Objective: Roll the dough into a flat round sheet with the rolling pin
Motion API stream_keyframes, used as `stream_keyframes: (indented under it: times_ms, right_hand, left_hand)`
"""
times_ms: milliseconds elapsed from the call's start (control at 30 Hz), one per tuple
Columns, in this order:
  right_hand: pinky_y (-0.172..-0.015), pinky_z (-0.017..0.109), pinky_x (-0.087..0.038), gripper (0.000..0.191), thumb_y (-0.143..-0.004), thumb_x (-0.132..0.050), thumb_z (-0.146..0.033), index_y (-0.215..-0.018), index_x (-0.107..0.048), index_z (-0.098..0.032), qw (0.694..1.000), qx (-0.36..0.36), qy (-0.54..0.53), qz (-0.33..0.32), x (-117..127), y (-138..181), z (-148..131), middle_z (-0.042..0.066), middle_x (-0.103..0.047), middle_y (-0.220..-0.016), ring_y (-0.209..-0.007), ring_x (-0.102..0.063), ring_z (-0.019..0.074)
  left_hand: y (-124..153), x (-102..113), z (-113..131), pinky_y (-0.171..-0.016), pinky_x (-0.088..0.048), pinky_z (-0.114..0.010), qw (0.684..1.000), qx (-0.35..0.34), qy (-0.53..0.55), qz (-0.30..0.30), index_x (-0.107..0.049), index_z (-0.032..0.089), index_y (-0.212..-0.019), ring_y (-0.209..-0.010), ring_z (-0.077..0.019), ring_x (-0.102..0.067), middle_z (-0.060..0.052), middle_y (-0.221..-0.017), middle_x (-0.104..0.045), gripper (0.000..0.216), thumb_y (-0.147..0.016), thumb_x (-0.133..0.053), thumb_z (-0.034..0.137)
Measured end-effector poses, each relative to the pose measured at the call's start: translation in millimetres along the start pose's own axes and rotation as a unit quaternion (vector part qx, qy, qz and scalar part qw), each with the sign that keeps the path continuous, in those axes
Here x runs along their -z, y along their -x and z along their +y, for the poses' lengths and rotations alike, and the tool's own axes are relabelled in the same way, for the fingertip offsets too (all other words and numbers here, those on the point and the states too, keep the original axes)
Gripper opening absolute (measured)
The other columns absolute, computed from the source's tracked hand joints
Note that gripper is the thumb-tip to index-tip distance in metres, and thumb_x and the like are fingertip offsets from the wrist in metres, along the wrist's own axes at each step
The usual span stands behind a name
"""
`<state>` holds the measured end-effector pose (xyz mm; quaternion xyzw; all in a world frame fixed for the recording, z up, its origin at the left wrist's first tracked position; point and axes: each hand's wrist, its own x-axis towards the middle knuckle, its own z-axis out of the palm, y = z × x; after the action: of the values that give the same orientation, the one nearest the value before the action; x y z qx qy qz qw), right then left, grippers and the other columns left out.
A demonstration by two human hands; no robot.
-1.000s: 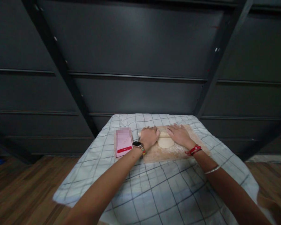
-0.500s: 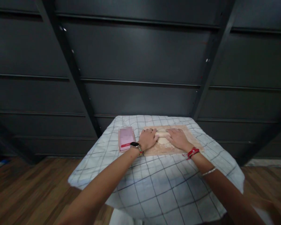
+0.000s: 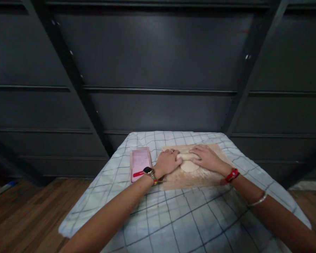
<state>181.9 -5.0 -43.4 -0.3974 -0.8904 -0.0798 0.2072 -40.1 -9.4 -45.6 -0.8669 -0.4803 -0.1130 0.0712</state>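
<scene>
A pale rolling pin point(image 3: 186, 156) lies across a flat piece of dough point(image 3: 190, 167) on a floury tan board point(image 3: 177, 181). My left hand point(image 3: 168, 162) curls over the pin's left end, its thumb along the near side. Over the other end, my right hand point(image 3: 206, 158) is closed in the same way. The pin's ends are hidden under my fingers. Only the near part of the dough shows, lying flat and rounded in front of the pin.
A checked white cloth point(image 3: 158, 214) covers the table. Left of the board is a flat pink object point(image 3: 140, 161), partly blurred out, with a slim red item point(image 3: 138, 174) on it. A dark panelled metal wall point(image 3: 160, 59) rises behind the table; wooden floor point(image 3: 23, 207) shows at the left.
The pin and both hands have moved nearer to me relative to the board. More of the dough's shape now shows. The view has also shifted a little.
</scene>
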Motion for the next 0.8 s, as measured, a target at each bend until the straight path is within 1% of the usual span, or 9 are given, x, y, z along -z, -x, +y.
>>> stream_keyframes:
  times_ms: [100, 200, 300, 467, 633, 700, 800]
  right_hand:
    - [-0.089, 0.039, -0.042, 0.024, -0.085, -0.056, -0.027, -0.106, -0.065, -0.02, 0.999, 0.025, 0.008, 0.021, -8.6, -6.0, -3.2, 0.007, -0.065, -0.103, -0.099, -0.056, 0.0222]
    - [-0.085, 0.036, -0.044, 0.025, -0.085, -0.057, -0.027, -0.108, -0.065, -0.021, 0.999, 0.024, 0.016, 0.044, -15.4, -7.0, -7.3, 0.007, -0.064, -0.098, -0.093, -0.057, 0.0213]
    - [-0.082, 0.034, -0.045, 0.023, -0.086, -0.057, -0.028, -0.106, -0.065, -0.021, 1.0, 0.019, 0.005, 0.025, -14.3, -4.5, -7.3, 0.006, -0.063, -0.095, -0.091, -0.057, 0.0203]
    - [-0.083, 0.035, -0.046, 0.024, -0.088, -0.056, -0.028, -0.11, -0.062, -0.02, 1.0, 0.004, -0.017, 0.0, -7.7, -0.8, -3.1, 0.007, -0.064, -0.1, -0.095, -0.056, 0.0214]
    - [-0.077, 0.035, -0.045, 0.021, -0.087, -0.056, -0.025, -0.104, -0.065, -0.019, 0.999, 0.017, 0.025, 0.018, -11.5, -1.7, -8.3, 0.008, -0.063, -0.09, -0.085, -0.056, 0.0214]
    - [-0.077, 0.035, -0.045, 0.023, -0.087, -0.055, -0.024, -0.107, -0.064, -0.017, 0.999, 0.026, 0.02, 0.032, -14.0, -1.3, -10.2, 0.008, -0.063, -0.089, -0.084, -0.056, 0.0212]
    - [-0.077, 0.036, -0.044, 0.025, -0.087, -0.055, -0.024, -0.109, -0.064, -0.015, 0.999, 0.021, 0.014, 0.04, -15.5, -0.4, -10.9, 0.009, -0.063, -0.091, -0.086, -0.055, 0.022]
  left_hand:
    - [0.1, -0.3, 0.1, -0.078, -0.047, -0.036, 1.0, -0.003, 0.003, 0.013, -0.058, 0.014, -0.108, -0.093, -0.0255, -0.059, -0.011, -0.101, -0.064, 0.037, -0.093, -0.04, 0.042]
    - [1.2, -1.7, 2.7, -0.08, -0.046, -0.037, 1.0, 0.007, 0.007, 0.026, -0.058, 0.014, -0.106, -0.096, -0.0258, -0.057, -0.011, -0.102, -0.062, 0.035, -0.092, -0.044, 0.042]
    - [2.4, -4.0, 4.4, -0.079, -0.046, -0.037, 0.999, 0.014, 0.015, 0.026, -0.059, 0.015, -0.103, -0.096, -0.0252, -0.056, -0.01, -0.103, -0.061, 0.031, -0.091, -0.046, 0.041]
    - [3.6, -6.6, 3.3, -0.077, -0.046, -0.036, 1.0, 0.018, 0.021, 0.015, -0.058, 0.015, -0.102, -0.095, -0.0251, -0.056, -0.01, -0.102, -0.06, 0.034, -0.093, -0.046, 0.045]
    - [4.1, -6.5, 2.2, -0.076, -0.046, -0.037, 0.999, 0.011, 0.024, 0.02, -0.058, 0.015, -0.102, -0.094, -0.0255, -0.056, -0.01, -0.099, -0.061, 0.035, -0.094, -0.044, 0.046]
    - [4.4, -6.0, 1.9, -0.077, -0.045, -0.038, 0.999, 0.003, 0.023, 0.027, -0.058, 0.016, -0.104, -0.094, -0.0254, -0.056, -0.01, -0.1, -0.061, 0.034, -0.095, -0.044, 0.045]
    - [4.5, -4.6, 1.8, -0.081, -0.045, -0.039, 0.999, -0.013, 0.027, 0.034, -0.057, 0.017, -0.11, -0.095, -0.0251, -0.056, -0.008, -0.102, -0.062, 0.031, -0.095, -0.044, 0.042]
